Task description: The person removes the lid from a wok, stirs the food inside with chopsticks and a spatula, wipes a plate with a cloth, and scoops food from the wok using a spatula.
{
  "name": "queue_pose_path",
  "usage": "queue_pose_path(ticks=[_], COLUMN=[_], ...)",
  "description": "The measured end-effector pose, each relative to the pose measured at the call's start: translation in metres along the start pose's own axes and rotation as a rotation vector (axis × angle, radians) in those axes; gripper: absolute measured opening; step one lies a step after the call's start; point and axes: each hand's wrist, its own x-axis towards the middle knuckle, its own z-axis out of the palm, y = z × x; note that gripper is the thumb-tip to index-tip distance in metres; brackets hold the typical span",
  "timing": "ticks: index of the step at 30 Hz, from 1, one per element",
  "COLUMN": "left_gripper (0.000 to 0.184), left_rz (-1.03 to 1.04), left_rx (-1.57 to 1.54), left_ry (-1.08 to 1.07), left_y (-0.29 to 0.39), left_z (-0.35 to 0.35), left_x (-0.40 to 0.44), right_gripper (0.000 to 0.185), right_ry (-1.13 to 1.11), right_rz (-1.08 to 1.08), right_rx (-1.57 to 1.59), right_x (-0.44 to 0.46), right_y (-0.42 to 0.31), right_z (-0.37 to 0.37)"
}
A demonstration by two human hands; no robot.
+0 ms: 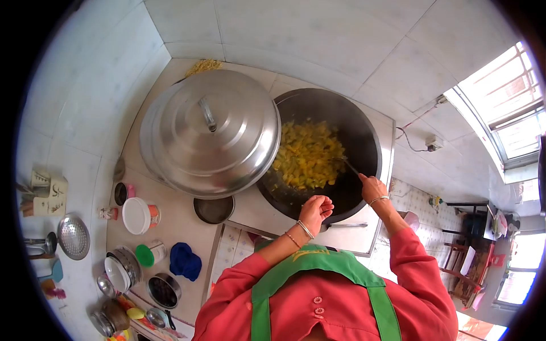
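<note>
My right hand (373, 189) is closed round the handle of a metal spatula (351, 166) at the right side of a large dark wok (364, 131). The spatula's head is buried in chopped yellow-green vegetables (307, 153), so its shape is hidden. Over the wok's near rim, my left hand (317, 211) is loosely curled, with nothing visible in it. A big domed steel lid (239, 125) with a strap handle lies left of the wok, overlapping its left edge.
Left on the counter are a small dark pan (214, 209), a white tub (136, 216), a green-lidded jar (145, 256), a blue cloth (185, 261) and a steel pot (164, 290). A perforated skimmer (74, 236) hangs on the left wall. A window (506, 96) is at right.
</note>
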Motion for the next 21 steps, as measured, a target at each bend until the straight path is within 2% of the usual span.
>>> queue_pose_path(ticks=[2,5,11,13,16,21], left_gripper=[0.012,0.012,0.011,0.011,0.011,0.010], left_rz=[-0.014,-0.023,0.033,0.047,0.060,0.063], left_rx=[0.007,0.013,-0.052,-0.048,-0.054,-0.058], left_ry=[-0.020,-0.002,0.062,0.058,0.058,0.048], left_y=[-0.001,0.002,0.008,0.010,0.013,0.015], left_z=[0.003,0.005,-0.001,-0.002,-0.004,-0.007], left_x=[0.001,-0.001,0.000,0.000,-0.001,-0.006], right_gripper=[0.023,0.025,0.034,0.041,0.042,0.041], right_ry=[0.037,-0.031,0.072,0.015,0.032,0.034], right_rz=[0.030,-0.036,-0.220,-0.210,-0.245,-0.191], right_rx=[0.011,-0.056,0.077,0.086,0.118,0.223], right_x=[-0.001,-0.003,0.011,0.029,0.056,0.052], right_y=[0.000,-0.009,-0.057,-0.081,-0.104,-0.103], right_z=[0.003,0.004,0.004,0.012,0.016,0.001])
